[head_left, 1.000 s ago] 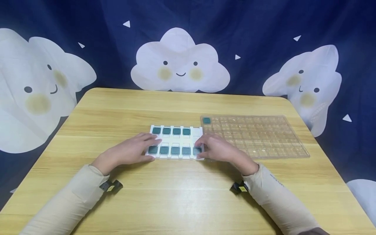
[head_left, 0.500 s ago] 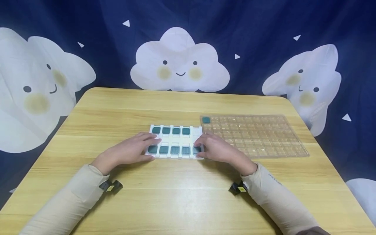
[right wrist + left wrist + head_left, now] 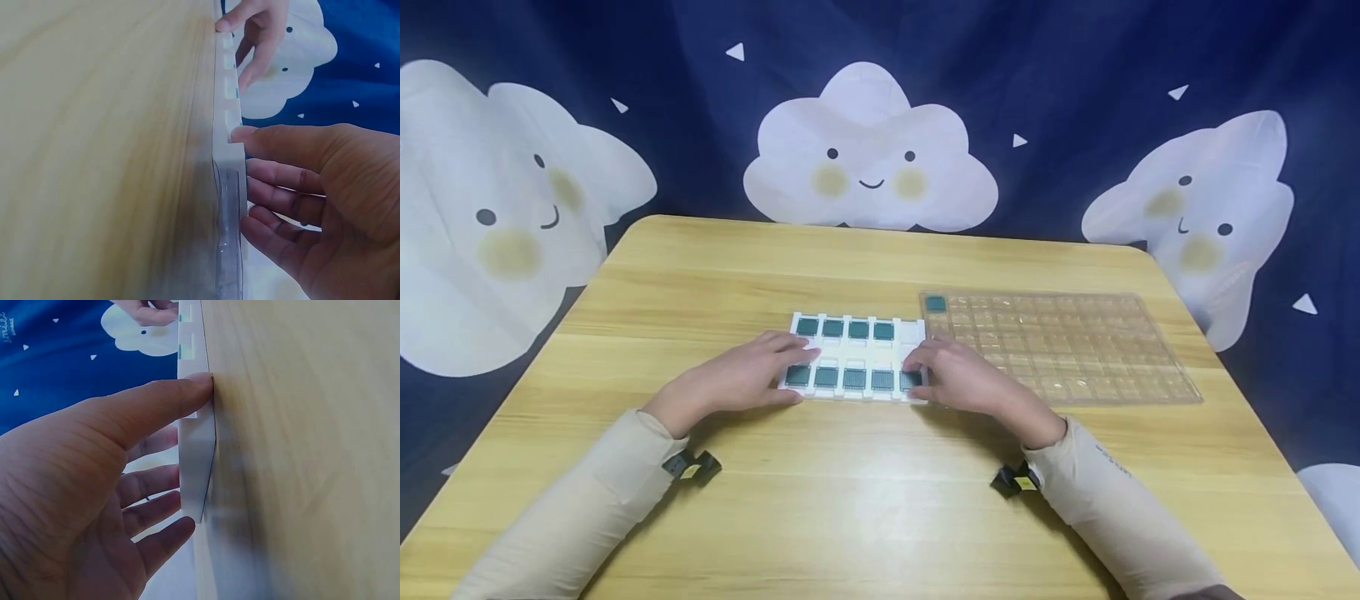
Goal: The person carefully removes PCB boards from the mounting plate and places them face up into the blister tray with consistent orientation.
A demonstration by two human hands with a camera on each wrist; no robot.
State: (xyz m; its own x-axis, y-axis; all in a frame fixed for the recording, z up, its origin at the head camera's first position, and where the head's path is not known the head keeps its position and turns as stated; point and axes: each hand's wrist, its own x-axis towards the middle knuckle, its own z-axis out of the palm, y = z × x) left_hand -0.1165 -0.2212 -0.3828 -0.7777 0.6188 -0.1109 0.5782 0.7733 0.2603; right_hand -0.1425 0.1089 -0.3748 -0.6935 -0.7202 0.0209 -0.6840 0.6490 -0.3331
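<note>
A white tray (image 3: 856, 356) with two rows of green square chips lies flat on the table; the far row's rightmost slot holds no chip. My left hand (image 3: 730, 379) grips its left end, thumb on the near edge and fingers over the top. At the right end my right hand (image 3: 973, 379) holds it the same way, partly covering the near-row end chip. In the left wrist view the left thumb presses the white tray's side (image 3: 197, 450). The right wrist view shows the right thumb on the white side (image 3: 228, 119), the other fingers beside the clear tray (image 3: 229, 231).
Touching or close to the white tray's right end is a clear compartment tray (image 3: 1075, 350), with one green chip (image 3: 936, 304) in its far left cell. The wooden table (image 3: 850, 492) ends at a dark blue curtain (image 3: 1045, 50) printed with clouds.
The head view has shifted slightly, so the whole scene sits a little farther right in it. Both hands keep their hold on the white tray, with no visible movement over the table.
</note>
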